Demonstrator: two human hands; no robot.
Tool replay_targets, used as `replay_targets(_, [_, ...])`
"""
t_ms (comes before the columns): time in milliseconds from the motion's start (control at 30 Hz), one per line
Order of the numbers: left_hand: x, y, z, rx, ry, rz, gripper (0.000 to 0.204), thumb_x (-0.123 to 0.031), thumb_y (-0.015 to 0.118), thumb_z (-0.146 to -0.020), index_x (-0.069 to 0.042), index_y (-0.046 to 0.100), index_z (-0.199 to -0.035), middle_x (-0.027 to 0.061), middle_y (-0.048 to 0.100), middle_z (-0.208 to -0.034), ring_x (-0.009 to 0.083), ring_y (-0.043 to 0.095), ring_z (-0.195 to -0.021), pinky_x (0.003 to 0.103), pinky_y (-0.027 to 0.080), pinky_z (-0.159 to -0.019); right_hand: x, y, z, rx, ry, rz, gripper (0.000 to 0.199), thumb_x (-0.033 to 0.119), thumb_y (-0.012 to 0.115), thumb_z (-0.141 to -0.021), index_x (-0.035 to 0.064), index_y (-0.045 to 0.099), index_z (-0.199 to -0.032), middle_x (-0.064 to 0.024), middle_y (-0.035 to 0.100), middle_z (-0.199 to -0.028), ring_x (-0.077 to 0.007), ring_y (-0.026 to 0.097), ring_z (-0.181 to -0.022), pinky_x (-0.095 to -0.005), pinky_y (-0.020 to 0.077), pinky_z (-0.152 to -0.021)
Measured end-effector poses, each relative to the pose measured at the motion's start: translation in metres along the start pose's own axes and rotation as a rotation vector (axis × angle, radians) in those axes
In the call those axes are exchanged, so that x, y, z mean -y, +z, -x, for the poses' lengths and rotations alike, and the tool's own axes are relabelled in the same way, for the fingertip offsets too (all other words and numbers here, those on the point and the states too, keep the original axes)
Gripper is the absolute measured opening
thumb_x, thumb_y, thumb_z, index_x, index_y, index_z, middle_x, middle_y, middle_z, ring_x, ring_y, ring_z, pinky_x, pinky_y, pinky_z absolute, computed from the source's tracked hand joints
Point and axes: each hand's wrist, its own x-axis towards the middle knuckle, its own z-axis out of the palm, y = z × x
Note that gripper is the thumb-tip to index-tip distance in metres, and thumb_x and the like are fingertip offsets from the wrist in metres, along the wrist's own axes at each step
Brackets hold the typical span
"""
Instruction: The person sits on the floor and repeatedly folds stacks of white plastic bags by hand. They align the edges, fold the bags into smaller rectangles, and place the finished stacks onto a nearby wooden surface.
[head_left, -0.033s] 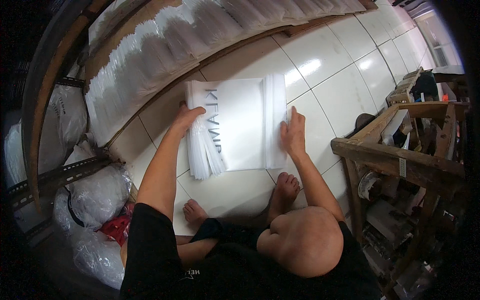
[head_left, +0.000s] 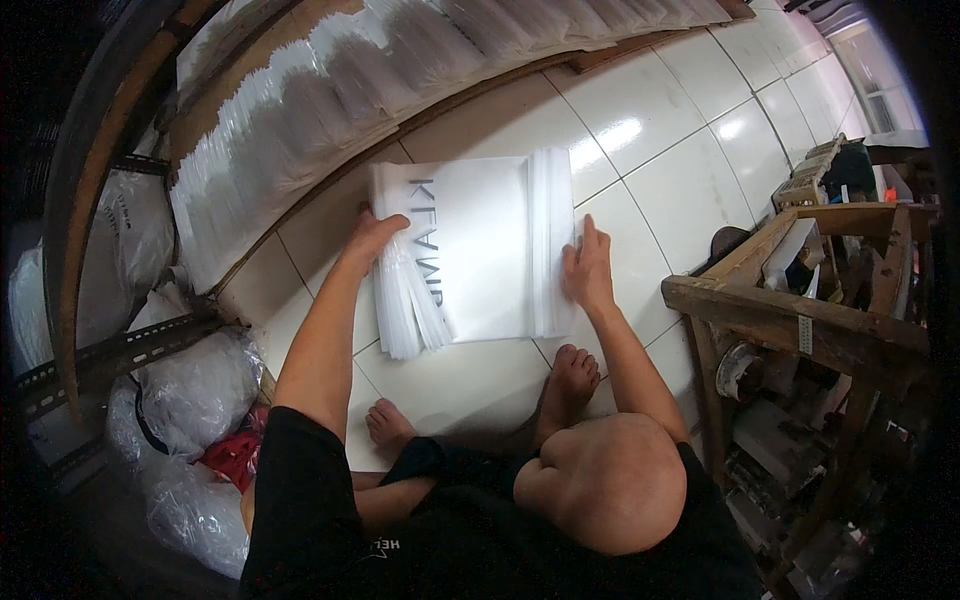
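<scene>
A flat stack of frosted white plastic bags [head_left: 485, 250], with dark print near its left side, lies on the floor in front of me. My left hand [head_left: 378, 234] is closed on the stack's left edge, the thumb on top and the other fingers mostly hidden. Just below that thumb, the bags' edges fan out toward me. Along the opposite edge, my right hand [head_left: 590, 268] has its thumb and index finger apart, the thumb at the layered right border. Nothing shows in its grip.
Rows of packed white plastic bags [head_left: 300, 130] line the far left. Clear plastic bundles [head_left: 200, 390] lie near a perforated metal rail [head_left: 110, 360]. To the right stands a wooden frame [head_left: 790, 315] with clutter beneath. My bare feet [head_left: 570, 375] rest on white tiles [head_left: 660, 150].
</scene>
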Motion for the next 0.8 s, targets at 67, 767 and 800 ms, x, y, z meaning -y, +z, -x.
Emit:
replay_targets(67, [0.032,-0.004,-0.019,-0.13,0.02,0.058,0.076,-0.027,0.074,-0.071,0.007,0.042,-0.13,0.0203,0.062,-0.111,0.0305,0.065,-0.094,0.04,0.054,-0.081,-0.002,0.001,-0.007,0.199,-0.031,-0.002,0.063,0.008,0.062,-0.085,-0.0042,0.037,-0.142,-0.0284,0.054,-0.112,-0.042,0.054,-0.109,-0.0448,0.0442,-0.098])
replay_targets(767, [0.059,0.063,0.042,0.122,-0.064,0.786,0.054,-0.014,0.061,-0.091,0.009,0.039,-0.136,0.0211,0.057,-0.126,0.0326,0.061,-0.113,0.043,0.051,-0.097,0.052,0.067,0.013,0.182,-0.544,0.062,0.05,0.016,0.067,-0.082,-0.0036,0.054,-0.127,-0.0278,0.052,-0.131,-0.0408,0.045,-0.127,-0.0445,0.037,-0.109])
replay_targets(800, [0.062,0.059,0.046,0.096,-0.072,0.779,0.056,-0.014,0.062,-0.091,0.008,0.038,-0.136,0.0214,0.057,-0.127,0.0327,0.06,-0.113,0.043,0.051,-0.097,0.063,0.057,0.011,0.13,-0.421,0.039,0.049,0.016,0.066,-0.082,-0.0022,0.055,-0.126,-0.0278,0.053,-0.128,-0.0414,0.048,-0.123,-0.0446,0.0392,-0.106])
